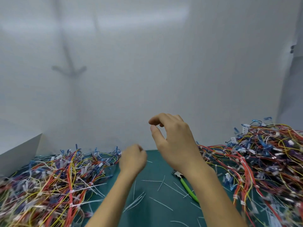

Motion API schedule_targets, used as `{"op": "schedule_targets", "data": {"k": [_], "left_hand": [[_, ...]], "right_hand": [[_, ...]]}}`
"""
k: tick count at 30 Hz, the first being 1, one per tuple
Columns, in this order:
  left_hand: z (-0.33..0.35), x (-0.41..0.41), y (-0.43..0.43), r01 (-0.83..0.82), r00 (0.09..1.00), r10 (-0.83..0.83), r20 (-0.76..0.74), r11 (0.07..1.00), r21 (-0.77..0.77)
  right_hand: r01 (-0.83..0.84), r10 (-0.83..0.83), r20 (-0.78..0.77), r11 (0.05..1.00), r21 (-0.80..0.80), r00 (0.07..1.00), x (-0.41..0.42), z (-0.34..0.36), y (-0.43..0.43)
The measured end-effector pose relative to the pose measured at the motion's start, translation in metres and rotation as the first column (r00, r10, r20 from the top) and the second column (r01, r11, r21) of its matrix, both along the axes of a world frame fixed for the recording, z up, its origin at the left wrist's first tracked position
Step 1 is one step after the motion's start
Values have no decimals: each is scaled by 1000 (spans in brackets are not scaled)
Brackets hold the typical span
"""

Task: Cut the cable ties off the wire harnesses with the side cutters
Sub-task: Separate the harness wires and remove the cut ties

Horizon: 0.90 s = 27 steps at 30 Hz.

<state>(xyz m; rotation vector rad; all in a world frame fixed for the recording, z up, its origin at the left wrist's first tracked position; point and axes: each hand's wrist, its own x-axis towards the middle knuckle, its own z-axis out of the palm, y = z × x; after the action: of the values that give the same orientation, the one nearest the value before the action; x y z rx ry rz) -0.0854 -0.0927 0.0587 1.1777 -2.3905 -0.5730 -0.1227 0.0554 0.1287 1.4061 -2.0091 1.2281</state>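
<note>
Your side cutters (186,186) lie on the green mat (154,215), just beside your right forearm. They have bright green handles and a small metal head. They lie diagonally, head pointing away and left. Your right hand (173,141) hovers above, fingers loosely curved, holding nothing. Your left hand (132,159) is curled at the left wire pile (49,182); whether it grips anything cannot be told.

One head-worn wide-angle camera looks forward and slightly down, close above the green mat (155,217). The mat sits at 6 o'clock; a white wall (147,63) fills 12 o'clock
</note>
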Motion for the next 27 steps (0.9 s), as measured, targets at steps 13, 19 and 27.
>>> {"op": "schedule_targets", "data": {"k": [13,19,27], "left_hand": [[8,97,-68,-456,877,478,47,860,-230],[14,110,-69,-388,887,439,143,877,-284],[43,125,-61,-288,949,303,89,946,-148]], "right_hand": [[15,-14,-17,999,52,1000,-2,-8,-10],[25,-24,-17,997,74,1000,-5,-9,-8],[40,-39,-8,994,107,999,-4,-9,-7]]}}
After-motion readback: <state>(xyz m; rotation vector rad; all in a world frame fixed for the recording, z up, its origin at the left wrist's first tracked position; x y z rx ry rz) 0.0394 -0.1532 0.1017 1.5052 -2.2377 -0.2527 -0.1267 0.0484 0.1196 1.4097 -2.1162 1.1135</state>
